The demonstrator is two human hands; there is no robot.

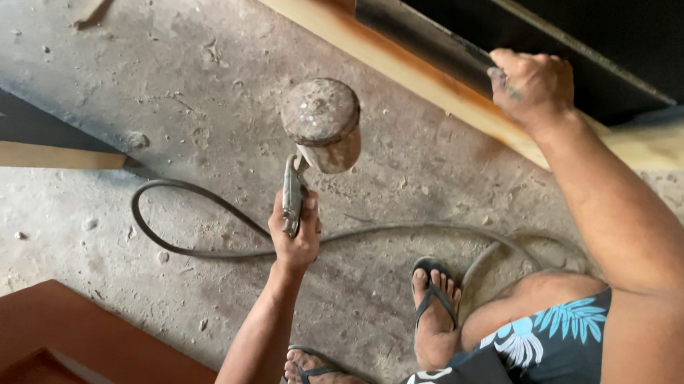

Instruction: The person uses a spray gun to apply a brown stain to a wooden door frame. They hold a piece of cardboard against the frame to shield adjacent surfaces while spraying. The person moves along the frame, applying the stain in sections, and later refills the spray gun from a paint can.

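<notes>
Right hand (530, 85) gripping dark panel (449, 43), left hand (295, 233) clutching spray gun (313, 146) (cup above fist), hose (194, 246) behind.

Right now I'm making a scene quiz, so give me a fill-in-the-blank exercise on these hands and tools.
1. The left hand holds a spray ____.
2. The right hand rests on a ____ panel.
3. A hose lies on the ____ floor.

Missing words: gun; black; concrete

Soft, even daylight fills the scene, moderately bright, with no glare. Faint, diffuse shadows lie on the rough grey concrete floor (203, 110). The picture is sharp at its middle, while the frame edges show slight wide-angle stretch.
</notes>
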